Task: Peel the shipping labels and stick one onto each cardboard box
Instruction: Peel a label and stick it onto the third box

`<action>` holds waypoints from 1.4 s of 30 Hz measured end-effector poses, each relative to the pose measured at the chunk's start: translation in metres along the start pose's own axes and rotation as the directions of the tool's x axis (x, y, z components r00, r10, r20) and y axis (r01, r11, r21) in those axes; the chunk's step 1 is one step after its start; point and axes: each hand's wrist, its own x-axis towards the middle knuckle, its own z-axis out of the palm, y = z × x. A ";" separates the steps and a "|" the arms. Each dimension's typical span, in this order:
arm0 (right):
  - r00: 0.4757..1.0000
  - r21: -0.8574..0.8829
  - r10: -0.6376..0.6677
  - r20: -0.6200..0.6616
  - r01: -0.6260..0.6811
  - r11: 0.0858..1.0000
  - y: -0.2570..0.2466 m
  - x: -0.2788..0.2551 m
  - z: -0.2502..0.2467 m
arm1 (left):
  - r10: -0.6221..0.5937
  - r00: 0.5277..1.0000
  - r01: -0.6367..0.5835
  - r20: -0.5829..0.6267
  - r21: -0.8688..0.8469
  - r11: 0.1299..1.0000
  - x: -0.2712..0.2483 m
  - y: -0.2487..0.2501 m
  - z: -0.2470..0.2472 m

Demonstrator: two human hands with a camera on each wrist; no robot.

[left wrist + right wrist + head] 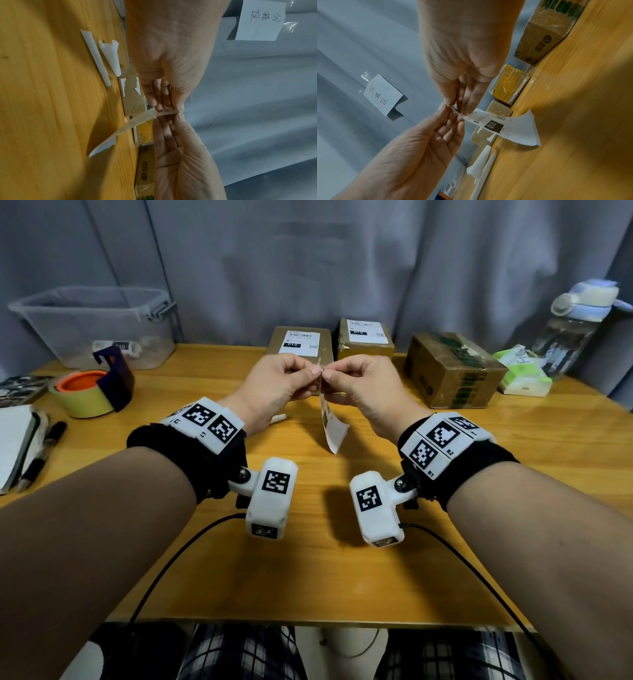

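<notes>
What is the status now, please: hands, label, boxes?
Left hand and right hand pinch the label top corner, mid-peel. Two boxes labelled; printed box bare. Nothing in the way.

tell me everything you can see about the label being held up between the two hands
The label is a thin white paper sheet printed with small text, a square code and a black block reading 010. It hangs edge-on above the wooden table, curling toward its free lower end, which shows a blank white stretch. The left hand and right hand pinch its top edge, fingertips meeting there, as if to start separating the backing. Nothing else seems to touch it; the boxes stand behind.
</notes>
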 end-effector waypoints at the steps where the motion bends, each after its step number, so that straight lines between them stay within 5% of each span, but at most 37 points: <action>1: 1.000 -0.002 0.004 -0.002 -0.004 1.000 0.000 0.000 0.001 | -0.005 1.000 0.005 0.002 0.001 1.000 0.000 0.000 0.000; 17: 0.989 0.089 0.147 -0.013 -0.145 0.985 -0.010 0.003 0.007 | 0.019 1.000 -0.020 0.007 0.121 0.992 -0.007 0.009 0.000; 28: 0.992 0.145 0.124 0.009 -0.124 0.982 -0.010 0.003 0.007 | 0.066 0.998 -0.064 -0.009 0.155 0.986 -0.010 0.011 -0.001; 42: 1.000 -0.148 0.003 0.015 -0.001 0.989 -0.015 -0.008 -0.002 | 0.063 0.995 -0.063 0.073 -0.005 0.998 -0.014 0.014 0.005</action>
